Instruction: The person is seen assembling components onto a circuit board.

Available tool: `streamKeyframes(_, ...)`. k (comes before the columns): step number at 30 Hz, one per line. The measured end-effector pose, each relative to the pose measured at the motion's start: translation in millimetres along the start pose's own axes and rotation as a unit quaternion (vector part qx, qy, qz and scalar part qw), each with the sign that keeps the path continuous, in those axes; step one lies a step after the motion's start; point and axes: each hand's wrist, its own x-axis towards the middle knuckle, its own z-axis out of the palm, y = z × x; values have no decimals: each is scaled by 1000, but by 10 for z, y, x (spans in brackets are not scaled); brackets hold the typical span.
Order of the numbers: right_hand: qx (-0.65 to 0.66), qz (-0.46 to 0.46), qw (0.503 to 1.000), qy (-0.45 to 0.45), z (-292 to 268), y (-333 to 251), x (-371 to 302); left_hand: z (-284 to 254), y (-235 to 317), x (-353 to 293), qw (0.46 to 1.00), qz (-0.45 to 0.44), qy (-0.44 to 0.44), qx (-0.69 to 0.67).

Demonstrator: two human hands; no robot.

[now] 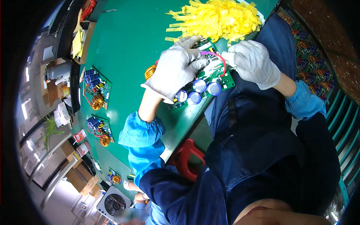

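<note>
A green circuit board (pixel 229 80) with blue-and-silver capacitors, a copper coil and a red wire with a purple end lies tilted at the table's near edge. My left hand (pixel 176 69), in a white glove, is closed on the board from its left side, fingers reaching over the parts. Also gloved, my right hand (pixel 255 63) is closed at the board's right edge, with the fingers pinched together. What it pinches, if anything, is hidden by the glove. Just beyond the board spreads a heap of yellow tape strips (pixel 221 18).
Two similar boards, one farther (pixel 98 88) and one nearer (pixel 99 129), lie along the left of the green table (pixel 127 52). A fan (pixel 114 202) and another person's gloved hand (pixel 129 185) are at lower left. A red stool (pixel 186 159) stands below the table edge.
</note>
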Motion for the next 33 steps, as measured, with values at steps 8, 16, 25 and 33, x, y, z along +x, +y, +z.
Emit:
streamKeyframes(8, -30, -26, 999, 8, 75, 7, -12, 104, -89, -25, 996, 39, 79, -29)
streamKeyframes(16, 0, -30, 999, 20, 125, 7, -54, 194, -131, -17, 992, 57, 116, 11)
streamKeyframes(25, 3, -40, 999, -25, 120, 14, -92, 224, -176, -18, 988, 80, 130, -19)
streamKeyframes(33, 8, -40, 998, -47, 96, 17, -63, -5, 48, 9, 988, -25, 0, -150)
